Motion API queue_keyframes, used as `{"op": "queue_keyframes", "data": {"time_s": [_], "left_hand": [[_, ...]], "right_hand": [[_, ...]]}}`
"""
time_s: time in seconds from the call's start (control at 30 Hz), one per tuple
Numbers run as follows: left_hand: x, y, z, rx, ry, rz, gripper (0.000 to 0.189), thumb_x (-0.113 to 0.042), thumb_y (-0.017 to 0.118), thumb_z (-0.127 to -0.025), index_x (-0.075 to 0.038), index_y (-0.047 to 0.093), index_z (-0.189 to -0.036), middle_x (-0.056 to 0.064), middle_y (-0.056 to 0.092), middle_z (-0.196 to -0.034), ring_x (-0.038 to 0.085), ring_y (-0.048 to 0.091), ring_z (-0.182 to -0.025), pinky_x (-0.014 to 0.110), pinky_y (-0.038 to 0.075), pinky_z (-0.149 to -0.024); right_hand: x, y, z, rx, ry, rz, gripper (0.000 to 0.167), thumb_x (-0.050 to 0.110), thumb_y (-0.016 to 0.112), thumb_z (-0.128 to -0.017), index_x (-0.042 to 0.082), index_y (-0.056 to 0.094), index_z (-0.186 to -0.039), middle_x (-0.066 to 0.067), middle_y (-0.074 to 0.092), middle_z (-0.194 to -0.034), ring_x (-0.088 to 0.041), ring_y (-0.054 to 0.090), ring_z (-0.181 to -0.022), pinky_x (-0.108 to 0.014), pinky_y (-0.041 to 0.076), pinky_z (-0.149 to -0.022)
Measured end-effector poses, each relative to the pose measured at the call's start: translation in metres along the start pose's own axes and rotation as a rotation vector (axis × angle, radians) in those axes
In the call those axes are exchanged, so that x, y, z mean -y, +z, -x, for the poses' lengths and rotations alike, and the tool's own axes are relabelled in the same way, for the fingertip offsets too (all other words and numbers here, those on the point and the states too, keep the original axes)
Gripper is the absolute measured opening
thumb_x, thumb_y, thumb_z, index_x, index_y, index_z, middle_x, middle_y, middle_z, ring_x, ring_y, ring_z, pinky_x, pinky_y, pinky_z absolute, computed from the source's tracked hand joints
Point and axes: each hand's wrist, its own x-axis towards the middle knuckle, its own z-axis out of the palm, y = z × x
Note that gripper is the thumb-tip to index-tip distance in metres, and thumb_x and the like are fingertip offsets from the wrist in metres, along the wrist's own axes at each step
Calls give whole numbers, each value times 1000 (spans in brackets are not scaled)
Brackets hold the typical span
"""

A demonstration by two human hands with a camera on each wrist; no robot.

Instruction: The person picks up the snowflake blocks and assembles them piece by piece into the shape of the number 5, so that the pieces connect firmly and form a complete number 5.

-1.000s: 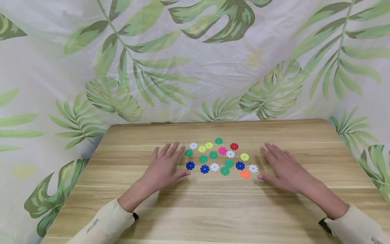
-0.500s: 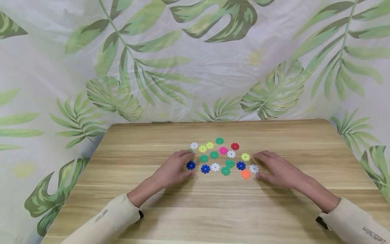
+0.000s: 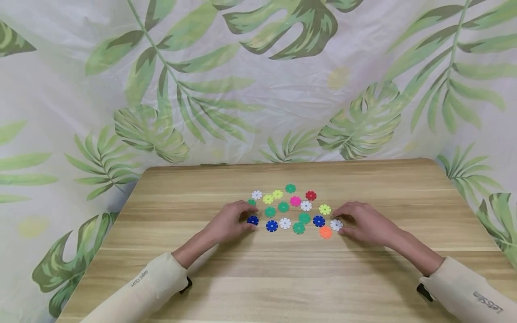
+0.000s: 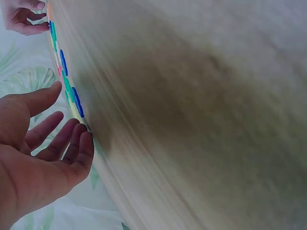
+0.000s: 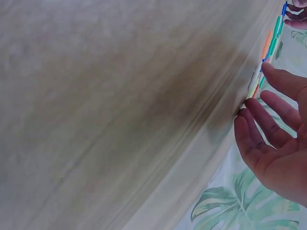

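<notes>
Flat notched plastic discs in several colours lie spread in the middle of the wooden table. At the left end of the group, my left hand (image 3: 228, 223) is beside a blue disc (image 3: 252, 220), thumb and fingers apart, partly covering a green disc (image 3: 251, 202). In the left wrist view the left hand (image 4: 53, 148) has loosely bent fingers with nothing between them. My right hand (image 3: 365, 224) sits at the right end, its thumb and fingers on either side of a white disc (image 3: 336, 225). The right wrist view shows the right hand (image 5: 276, 129) with a gap between thumb and fingers.
Between the hands lie an orange disc (image 3: 325, 232), a pink disc (image 3: 295, 201), a red disc (image 3: 311, 195) and others. The wooden table (image 3: 258, 278) reaches back to a leaf-patterned cloth (image 3: 226, 98).
Both hands have come inward toward the discs, and their spread fingers have bent and lowered at the two ends of the group. The discs lie as before.
</notes>
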Motion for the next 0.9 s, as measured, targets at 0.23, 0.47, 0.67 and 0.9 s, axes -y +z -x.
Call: {"op": "queue_keyframes", "data": {"time_s": [0.23,0.47,0.67,0.9], "left_hand": [[7,3,-3,16,-17,19,40,-9,88,-89,-6,76,-127,7,76,-115,20,68,-102,39,61,-92],[5,7,-9,21,4,10,32,-3,86,-90,-6,79,-121,4,75,-108,16,67,-97,33,61,-87],[1,7,-10,23,-35,15,32,-1,86,-88,-6,79,-120,4,75,-107,15,66,-95,32,60,-86],[-3,4,-9,7,-46,47,32,2,86,-88,-5,79,-117,3,74,-101,12,64,-90,27,57,-81]], "right_hand": [[-1,4,-4,5,-1,-42,32,9,88,-88,10,80,-119,-6,80,-121,-26,74,-112,-49,63,-96],[1,6,-6,3,15,-18,33,5,89,-86,8,81,-118,-6,80,-117,-22,75,-105,-45,65,-92],[3,6,-8,6,29,-26,35,6,91,-84,9,81,-118,-3,79,-112,-14,71,-96,-37,65,-85],[5,2,-6,-22,22,-40,25,3,86,-88,11,83,-111,-1,80,-108,-11,69,-91,-29,62,-79]]}}
